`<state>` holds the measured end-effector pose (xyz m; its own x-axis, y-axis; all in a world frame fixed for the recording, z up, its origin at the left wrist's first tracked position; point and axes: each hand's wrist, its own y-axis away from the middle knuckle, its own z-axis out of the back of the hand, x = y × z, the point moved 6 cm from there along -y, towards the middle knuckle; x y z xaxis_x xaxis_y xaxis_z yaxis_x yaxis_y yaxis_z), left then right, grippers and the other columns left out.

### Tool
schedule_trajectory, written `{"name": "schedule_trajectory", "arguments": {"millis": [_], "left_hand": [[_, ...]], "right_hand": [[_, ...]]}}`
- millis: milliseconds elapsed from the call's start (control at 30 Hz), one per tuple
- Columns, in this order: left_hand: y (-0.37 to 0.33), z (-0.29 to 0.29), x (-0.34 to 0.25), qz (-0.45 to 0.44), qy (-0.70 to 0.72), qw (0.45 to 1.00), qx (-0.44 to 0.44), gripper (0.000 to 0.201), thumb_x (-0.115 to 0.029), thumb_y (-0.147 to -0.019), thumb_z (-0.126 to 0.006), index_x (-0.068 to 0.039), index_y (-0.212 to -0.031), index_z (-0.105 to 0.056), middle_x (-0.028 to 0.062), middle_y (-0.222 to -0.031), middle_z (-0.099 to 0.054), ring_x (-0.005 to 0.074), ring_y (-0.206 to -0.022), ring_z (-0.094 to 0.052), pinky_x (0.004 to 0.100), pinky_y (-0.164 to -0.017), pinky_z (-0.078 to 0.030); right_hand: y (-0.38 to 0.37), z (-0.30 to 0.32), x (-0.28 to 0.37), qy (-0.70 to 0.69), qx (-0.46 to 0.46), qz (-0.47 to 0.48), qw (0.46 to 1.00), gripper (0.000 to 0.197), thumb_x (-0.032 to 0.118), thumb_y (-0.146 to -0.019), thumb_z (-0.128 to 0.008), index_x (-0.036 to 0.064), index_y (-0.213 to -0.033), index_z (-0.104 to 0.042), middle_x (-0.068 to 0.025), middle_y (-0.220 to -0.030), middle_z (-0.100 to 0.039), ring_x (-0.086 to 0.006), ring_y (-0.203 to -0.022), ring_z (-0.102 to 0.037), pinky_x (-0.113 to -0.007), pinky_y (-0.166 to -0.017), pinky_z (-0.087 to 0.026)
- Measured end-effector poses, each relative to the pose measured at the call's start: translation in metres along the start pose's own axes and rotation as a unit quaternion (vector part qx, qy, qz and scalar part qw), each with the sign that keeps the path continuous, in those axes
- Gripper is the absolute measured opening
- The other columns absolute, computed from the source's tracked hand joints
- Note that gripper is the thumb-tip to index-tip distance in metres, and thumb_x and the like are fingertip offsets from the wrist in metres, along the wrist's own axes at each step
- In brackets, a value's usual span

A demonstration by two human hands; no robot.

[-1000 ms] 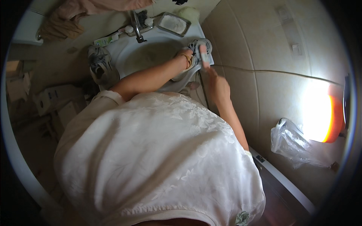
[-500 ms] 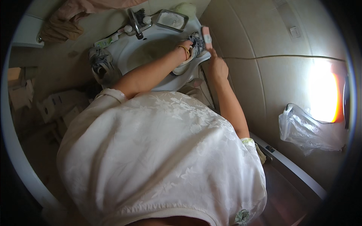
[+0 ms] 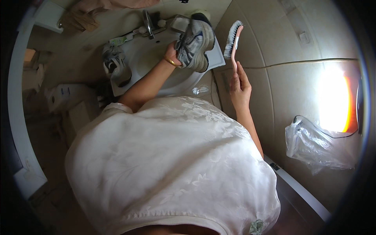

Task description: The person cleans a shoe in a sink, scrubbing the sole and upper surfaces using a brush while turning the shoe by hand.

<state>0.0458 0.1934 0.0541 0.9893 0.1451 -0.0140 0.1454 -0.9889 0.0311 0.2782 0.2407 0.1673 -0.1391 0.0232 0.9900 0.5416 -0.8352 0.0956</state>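
Over the right part of the white sink (image 3: 184, 84), my left hand (image 3: 171, 55) grips a grey and white sneaker (image 3: 192, 45), tilted so its laces and the side of its sole show. My fingers are partly hidden behind the shoe. To the right of the sink, my right hand (image 3: 239, 86) holds a pink-handled scrub brush (image 3: 235, 43) upright by the handle's end. The brush's bristles carry white stuff that looks like foam and face left, apart from the shoe. A second grey sneaker (image 3: 116, 64) rests on the sink's left edge.
The faucet (image 3: 148, 25) stands at the sink's back. A tray of white powder (image 3: 181, 23) sits at the back right, partly behind the shoe. A green and white tube (image 3: 119, 40) lies at the back left. The tiled wall (image 3: 270, 43) bounds the right, with a plastic bag (image 3: 309, 143) hanging there.
The sneaker has been lifted and turned from the sink's right rim. The brush has come away from it to the right, its bristles now facing left. The view has shifted slightly.
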Motion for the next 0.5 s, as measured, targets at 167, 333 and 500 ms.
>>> {"name": "schedule_trajectory", "arguments": {"millis": [167, 333, 500], "left_hand": [[0.018, -0.02, -0.01, -0.118, -0.091, 0.977, 0.155, 0.05, -0.03, -0.081, -0.051, -0.008, -0.126, -0.043, 0.0111, -0.13, -0.043, 0.0274, -0.12, -0.039, 0.0445, -0.105, -0.024], [0.02, -0.034, -0.014, -0.148, -0.073, 0.968, 0.187, 0.05, -0.031, -0.081, -0.051, -0.008, -0.126, -0.043, 0.0102, -0.129, -0.044, 0.0278, -0.12, -0.04, 0.0441, -0.104, -0.025], [0.018, -0.045, -0.012, -0.135, -0.028, 0.982, 0.13, 0.046, -0.028, -0.084, -0.045, -0.003, -0.123, -0.046, 0.0121, -0.126, -0.046, 0.0295, -0.118, -0.042, 0.0431, -0.103, -0.028]], "right_hand": [[0.004, 0.004, 0.006, 0.013, 0.027, 0.013, 0.999, 0.034, 0.012, -0.091, -0.048, 0.0029, -0.123, -0.047, 0.0031, -0.087, -0.054, -0.003, -0.065, -0.041, -0.016, -0.057, -0.036], [0.003, 0.011, 0.003, 0.021, 0.064, -0.006, 0.998, 0.034, 0.01, -0.091, -0.047, 0.0023, -0.124, -0.046, 0.0013, -0.095, -0.055, -0.0033, -0.069, -0.043, -0.015, -0.062, -0.038], [0.005, 0.015, -0.005, 0.02, 0.068, -0.011, 0.997, 0.034, 0.011, -0.091, -0.047, 0.0024, -0.124, -0.046, 0.0021, -0.09, -0.054, -0.0037, -0.067, -0.042, -0.016, -0.059, -0.037]]}}
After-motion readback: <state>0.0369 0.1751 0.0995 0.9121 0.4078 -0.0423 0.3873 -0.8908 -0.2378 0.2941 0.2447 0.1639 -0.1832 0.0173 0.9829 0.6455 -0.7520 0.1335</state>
